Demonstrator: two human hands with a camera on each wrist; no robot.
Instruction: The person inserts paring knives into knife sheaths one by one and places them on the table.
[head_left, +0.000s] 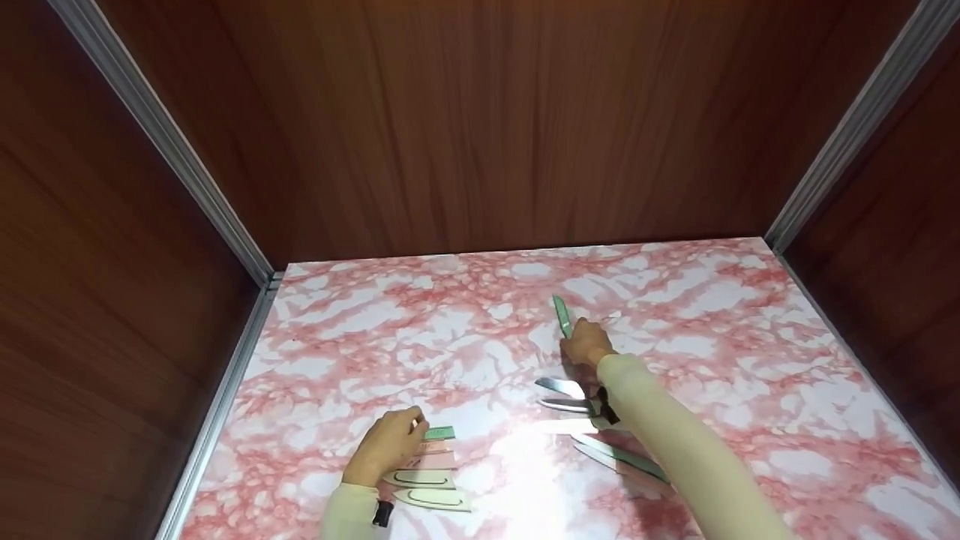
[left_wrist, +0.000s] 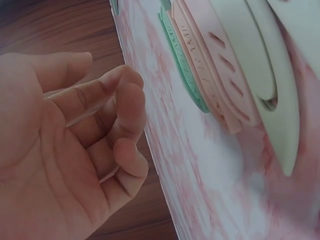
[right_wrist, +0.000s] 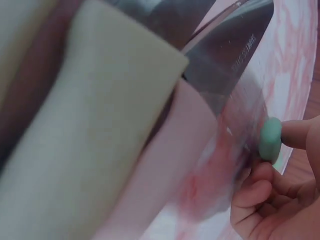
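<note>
My right hand (head_left: 587,343) pinches a small green knife (head_left: 562,313) at its near end; the far end points towards the back wall. In the right wrist view its rounded green handle end (right_wrist: 270,139) sits between thumb and fingers. My left hand (head_left: 390,444), fingers loosely bent and holding nothing, is beside a row of knife sheaths. These are a green sheath (left_wrist: 182,70), a peach sheath (left_wrist: 197,70), a pink sheath (left_wrist: 225,65) and pale green sheaths (head_left: 433,499). The left hand partly covers the row in the head view.
Several knives lie below my right forearm, among them one with a shiny blade (head_left: 559,387) and one with a long blade (head_left: 619,457). A cream handle (right_wrist: 95,120) and a pink handle (right_wrist: 165,160) appear close up. Wooden panels (head_left: 480,127) enclose the marbled table (head_left: 337,360).
</note>
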